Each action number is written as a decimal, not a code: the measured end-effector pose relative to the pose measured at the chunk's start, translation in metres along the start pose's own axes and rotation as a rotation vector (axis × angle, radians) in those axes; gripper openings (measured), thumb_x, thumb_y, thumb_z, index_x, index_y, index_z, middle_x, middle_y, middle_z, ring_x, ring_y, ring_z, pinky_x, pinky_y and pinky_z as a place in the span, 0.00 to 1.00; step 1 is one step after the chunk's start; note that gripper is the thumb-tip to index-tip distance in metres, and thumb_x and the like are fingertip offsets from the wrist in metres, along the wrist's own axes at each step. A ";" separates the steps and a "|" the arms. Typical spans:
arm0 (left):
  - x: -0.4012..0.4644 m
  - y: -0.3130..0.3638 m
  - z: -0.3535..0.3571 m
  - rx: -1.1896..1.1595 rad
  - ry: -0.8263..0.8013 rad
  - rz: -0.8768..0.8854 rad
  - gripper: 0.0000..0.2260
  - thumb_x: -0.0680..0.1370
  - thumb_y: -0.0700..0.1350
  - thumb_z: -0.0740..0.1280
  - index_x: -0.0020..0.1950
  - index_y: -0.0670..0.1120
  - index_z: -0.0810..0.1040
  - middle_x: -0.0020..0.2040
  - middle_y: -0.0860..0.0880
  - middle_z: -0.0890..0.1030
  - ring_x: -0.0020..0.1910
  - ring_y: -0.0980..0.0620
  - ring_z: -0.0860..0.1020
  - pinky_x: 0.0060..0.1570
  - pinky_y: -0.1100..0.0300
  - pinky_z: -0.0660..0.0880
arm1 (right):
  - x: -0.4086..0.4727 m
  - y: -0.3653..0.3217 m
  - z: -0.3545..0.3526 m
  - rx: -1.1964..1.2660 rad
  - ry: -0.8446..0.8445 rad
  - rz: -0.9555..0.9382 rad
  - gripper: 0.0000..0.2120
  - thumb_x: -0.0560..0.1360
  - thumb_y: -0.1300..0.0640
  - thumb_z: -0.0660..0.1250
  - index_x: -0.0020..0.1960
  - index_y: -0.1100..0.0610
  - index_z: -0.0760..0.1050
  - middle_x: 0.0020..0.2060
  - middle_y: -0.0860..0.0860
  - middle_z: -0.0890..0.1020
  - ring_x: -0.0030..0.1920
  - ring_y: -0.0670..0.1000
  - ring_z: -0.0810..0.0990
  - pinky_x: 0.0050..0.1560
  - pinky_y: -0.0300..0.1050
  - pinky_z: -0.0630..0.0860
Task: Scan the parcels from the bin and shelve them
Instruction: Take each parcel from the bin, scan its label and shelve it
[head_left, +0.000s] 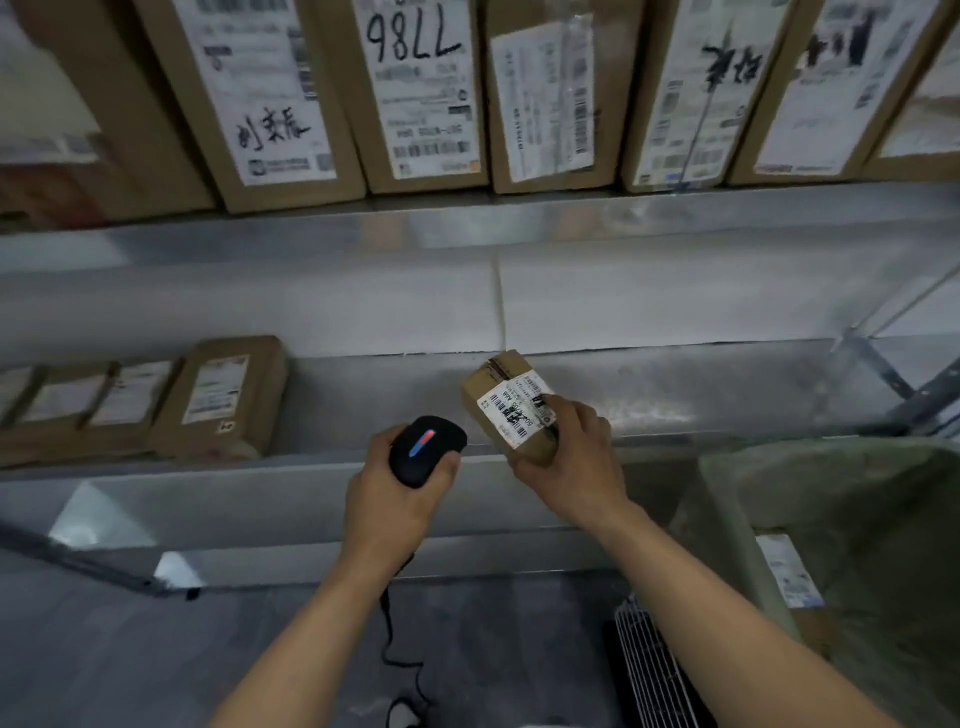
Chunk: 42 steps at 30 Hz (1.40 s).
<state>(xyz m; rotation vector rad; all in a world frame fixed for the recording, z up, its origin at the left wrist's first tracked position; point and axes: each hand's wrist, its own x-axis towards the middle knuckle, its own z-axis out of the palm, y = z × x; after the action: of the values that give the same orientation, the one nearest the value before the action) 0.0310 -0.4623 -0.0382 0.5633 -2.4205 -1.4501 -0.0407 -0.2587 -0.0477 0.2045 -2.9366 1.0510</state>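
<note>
I am scanning: my left hand (400, 483) grips the scanner (427, 448) (light on), right hand (571, 457) grips the parcel (511, 405) mid-frame; next, shelve it.

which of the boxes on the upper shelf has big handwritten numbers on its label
The second box from the left, marked 7786 upside down. Its neighbours' labels carry handwritten characters or only print.

Small brown cardboard parcel (511, 402), white barcode label facing up, tilted above the metal shelf's (675, 384) front edge. Black handheld scanner (423, 449), indicator lit blue and red, just left of it.
</note>
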 end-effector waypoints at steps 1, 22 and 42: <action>0.003 -0.007 -0.012 -0.007 0.019 -0.014 0.21 0.72 0.55 0.79 0.61 0.57 0.74 0.46 0.66 0.77 0.42 0.73 0.76 0.37 0.80 0.69 | 0.003 -0.013 0.011 0.019 -0.018 -0.004 0.40 0.69 0.45 0.76 0.76 0.51 0.63 0.69 0.52 0.69 0.67 0.56 0.66 0.59 0.47 0.68; 0.058 -0.124 -0.177 -0.092 0.202 -0.189 0.24 0.73 0.58 0.77 0.65 0.54 0.74 0.51 0.62 0.79 0.48 0.63 0.79 0.45 0.65 0.78 | 0.070 -0.205 0.189 0.172 -0.247 0.167 0.39 0.70 0.45 0.74 0.75 0.53 0.63 0.66 0.57 0.70 0.69 0.59 0.64 0.61 0.48 0.67; 0.094 -0.175 -0.199 -0.081 0.109 -0.296 0.23 0.73 0.60 0.76 0.64 0.58 0.73 0.51 0.57 0.81 0.45 0.51 0.84 0.44 0.57 0.82 | 0.115 -0.264 0.276 0.073 -0.241 0.397 0.37 0.72 0.39 0.70 0.73 0.55 0.60 0.66 0.59 0.67 0.69 0.61 0.63 0.64 0.57 0.69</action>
<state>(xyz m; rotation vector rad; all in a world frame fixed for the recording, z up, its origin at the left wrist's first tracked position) 0.0628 -0.7352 -0.0977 0.9880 -2.2553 -1.5737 -0.1126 -0.6489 -0.0883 -0.2860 -3.2430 1.2565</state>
